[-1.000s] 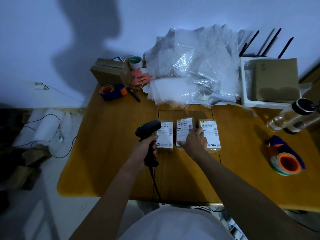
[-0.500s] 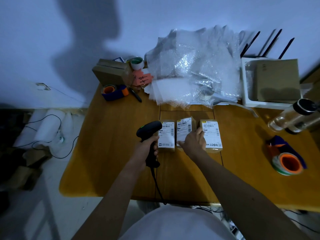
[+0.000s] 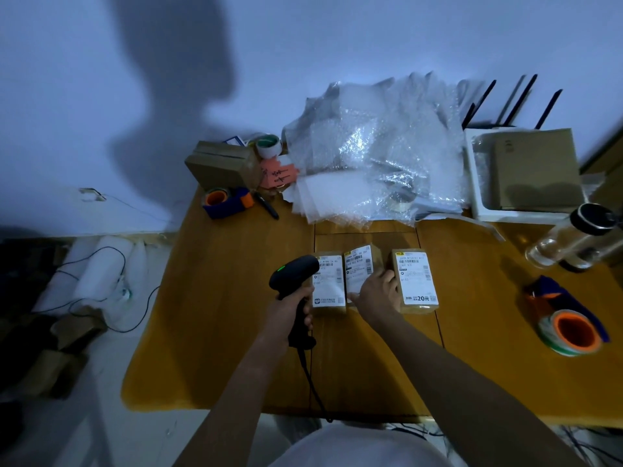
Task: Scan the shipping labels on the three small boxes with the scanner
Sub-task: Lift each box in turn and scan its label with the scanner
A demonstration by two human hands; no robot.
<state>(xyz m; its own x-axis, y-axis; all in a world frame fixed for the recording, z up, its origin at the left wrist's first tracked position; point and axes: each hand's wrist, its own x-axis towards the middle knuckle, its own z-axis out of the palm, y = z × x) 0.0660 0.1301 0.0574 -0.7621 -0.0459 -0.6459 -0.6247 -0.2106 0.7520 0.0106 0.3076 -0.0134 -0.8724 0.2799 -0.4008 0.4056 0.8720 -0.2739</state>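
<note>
Three small brown boxes with white shipping labels stand in a row on the wooden table (image 3: 215, 332): the left box (image 3: 328, 284), the middle box (image 3: 360, 267) and the right box (image 3: 415, 281). My left hand (image 3: 291, 308) grips the handle of the black corded scanner (image 3: 294, 274), whose head shows a green light and sits just left of the left box. My right hand (image 3: 377, 294) holds the near end of the middle box, which is tilted up with its label facing me.
A heap of bubble wrap (image 3: 377, 153) lies at the back. A white tray (image 3: 475, 183) with cardboard sits back right, a clear bottle (image 3: 573, 237) beside it. Tape dispensers rest at right (image 3: 569, 328) and back left (image 3: 226, 200), near a cardboard box (image 3: 222, 163).
The middle box has been tipped up a little more by my right hand. A green light now shows on the scanner head. The scanner has hardly moved.
</note>
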